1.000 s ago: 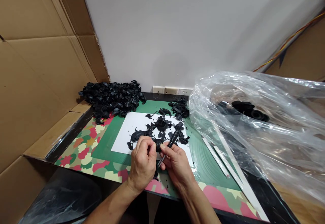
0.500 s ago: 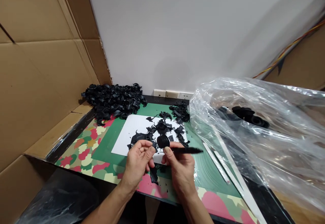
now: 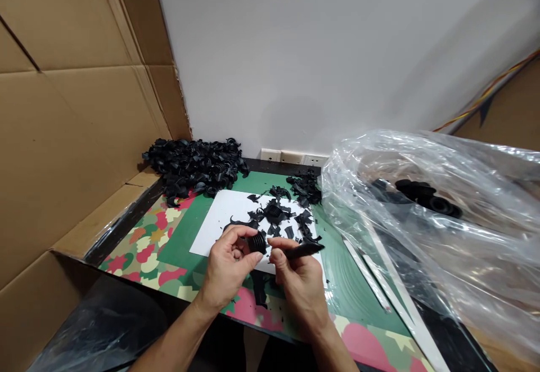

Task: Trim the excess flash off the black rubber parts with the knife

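Pinched between the thumb and fingers of my left hand (image 3: 231,260) is a small black ribbed rubber piece (image 3: 256,242). My right hand (image 3: 301,273), just to the right of it, is closed around a slim black pen-like tool (image 3: 304,249), whose far end points right. My right thumb and forefinger are close to the ribbed piece but look apart from it. Below both hands lies a white sheet (image 3: 206,231) strewn with black rubber scraps (image 3: 304,223). Another ribbed black piece (image 3: 273,211) lies among those scraps. A strip of black scrap (image 3: 260,290) lies at the near edge, between my wrists.
A large heap of black rubber trimmings (image 3: 198,166) fills the back left corner, beside a cardboard wall (image 3: 84,119). On the right, a clear plastic bag (image 3: 358,164) holds several black rubber parts (image 3: 426,195). White strips (image 3: 367,273) lie on the green mat (image 3: 337,270). Sockets (image 3: 291,157) line the wall.
The ribbed piece has passed from my right fingertips into my left hand, a little to the left. The black tool stays in my right hand. The view has shifted slightly.
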A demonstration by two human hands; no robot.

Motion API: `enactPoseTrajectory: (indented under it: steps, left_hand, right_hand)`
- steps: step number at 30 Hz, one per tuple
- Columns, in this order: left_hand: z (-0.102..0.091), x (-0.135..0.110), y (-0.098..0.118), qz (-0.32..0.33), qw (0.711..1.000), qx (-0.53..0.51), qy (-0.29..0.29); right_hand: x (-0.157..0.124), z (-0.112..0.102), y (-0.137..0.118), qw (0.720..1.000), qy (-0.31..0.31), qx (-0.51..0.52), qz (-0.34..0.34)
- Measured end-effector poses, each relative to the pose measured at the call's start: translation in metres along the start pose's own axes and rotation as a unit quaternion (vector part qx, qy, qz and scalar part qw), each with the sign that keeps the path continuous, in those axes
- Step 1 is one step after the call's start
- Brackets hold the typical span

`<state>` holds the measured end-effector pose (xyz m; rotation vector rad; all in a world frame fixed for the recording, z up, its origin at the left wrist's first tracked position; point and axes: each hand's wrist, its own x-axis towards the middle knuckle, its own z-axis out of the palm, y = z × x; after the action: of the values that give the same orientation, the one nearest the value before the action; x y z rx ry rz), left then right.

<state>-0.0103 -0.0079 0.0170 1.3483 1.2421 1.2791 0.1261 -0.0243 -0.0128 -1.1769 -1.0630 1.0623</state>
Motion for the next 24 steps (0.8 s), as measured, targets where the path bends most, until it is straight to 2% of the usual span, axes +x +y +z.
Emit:
enactPoseTrajectory:
  steps: [4, 11, 17, 20, 24]
  left_hand:
    - [0.003, -0.001, -0.001, 0.028, 0.999, 0.009, -0.038]
    - [0.002, 0.0, -0.003, -0.032, 0.995, -0.035, -0.086]
    - [0.003, 0.0, -0.005, -0.052, 0.991, -0.067, -0.1]
    - [0.005, 0.001, -0.006, -0.092, 0.987, -0.106, -0.083]
    - [0.01, 0.004, -0.006, -0.121, 0.982, -0.144, -0.028]
  right_hand:
    - [0.001, 0.003, -0.006, 0.999, -0.023, 0.027, 0.022]
    - [0.002, 0.002, -0.006, 0.996, -0.036, 0.081, 0.027]
    - [0.004, 0.003, 0.0, 0.986, -0.043, 0.14, 0.074]
    - [0.004, 0.004, 0.003, 0.982, -0.044, 0.164, 0.08]
    - [0.003, 0.005, 0.005, 0.983, -0.033, 0.164, 0.071]
